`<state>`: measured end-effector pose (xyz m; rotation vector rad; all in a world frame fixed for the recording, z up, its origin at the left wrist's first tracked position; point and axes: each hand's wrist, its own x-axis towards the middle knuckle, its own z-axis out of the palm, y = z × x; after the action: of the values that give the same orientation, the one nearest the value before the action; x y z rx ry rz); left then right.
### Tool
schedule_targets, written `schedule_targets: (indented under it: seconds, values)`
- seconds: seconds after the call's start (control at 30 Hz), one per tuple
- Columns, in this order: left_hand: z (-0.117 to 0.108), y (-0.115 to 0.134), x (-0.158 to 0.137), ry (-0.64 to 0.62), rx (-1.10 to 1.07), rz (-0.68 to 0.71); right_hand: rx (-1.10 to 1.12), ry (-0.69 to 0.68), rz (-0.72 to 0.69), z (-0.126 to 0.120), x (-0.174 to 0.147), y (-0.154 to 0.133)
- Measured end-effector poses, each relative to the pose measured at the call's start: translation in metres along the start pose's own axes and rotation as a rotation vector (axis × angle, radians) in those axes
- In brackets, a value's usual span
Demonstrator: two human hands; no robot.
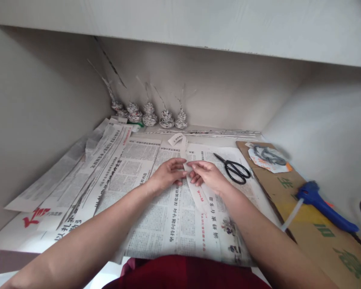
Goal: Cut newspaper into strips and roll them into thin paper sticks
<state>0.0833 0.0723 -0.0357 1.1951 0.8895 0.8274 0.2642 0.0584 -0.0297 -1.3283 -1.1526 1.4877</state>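
A narrow strip of newspaper (pixel 195 193) runs between my two hands, above the newspaper sheets (pixel 159 212) spread over the tabletop. Its far end curls over beyond my fingers, and the near end hangs toward me. My left hand (pixel 171 171) pinches the strip's left edge between thumb and fingers. From the other side, my right hand (pixel 205 173) grips the same strip with thumb and forefinger, the other fingers curled beneath. Black-handled scissors (pixel 237 171) lie on the newspaper to the right of my right hand.
Several woven paper gourd shapes (pixel 167 119) stand along the back wall, beside thin rolled paper sticks (pixel 210 133). Cut newspaper strips (pixel 105 154) are piled at left. On the right, a blue glue gun (pixel 325 208) and a grey cord (pixel 269 155) rest on cardboard (pixel 291 200). A shelf overhangs above.
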Motion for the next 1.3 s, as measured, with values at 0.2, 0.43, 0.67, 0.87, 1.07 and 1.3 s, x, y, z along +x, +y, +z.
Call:
schedule_targets:
  seconds: [0.2, 0.43, 0.67, 0.87, 1.07, 1.3]
  values:
    - [-0.001, -0.008, 0.004, -0.045, 0.095, 0.016, -0.055, 0.018, -0.041, 0.000, 0.000, 0.004]
    - [0.000, 0.004, 0.004, 0.175, -0.065, 0.109, -0.077, 0.003, -0.031, -0.011, -0.001, 0.003]
    - [-0.001, 0.008, 0.002, 0.214, -0.131, 0.120, -0.125, -0.311, -0.036, -0.019, -0.007, 0.000]
    - [-0.002, 0.002, 0.004, 0.192, -0.194, 0.087, -0.082, -0.329, -0.055, -0.015, -0.008, 0.001]
    - [0.001, 0.002, 0.000, 0.065, -0.149, 0.121, -0.128, -0.293, -0.025, -0.010, -0.011, 0.000]
    - [0.000, 0.008, 0.001, 0.251, -0.172, 0.114, -0.243, -0.350, 0.013, -0.003, -0.018, -0.003]
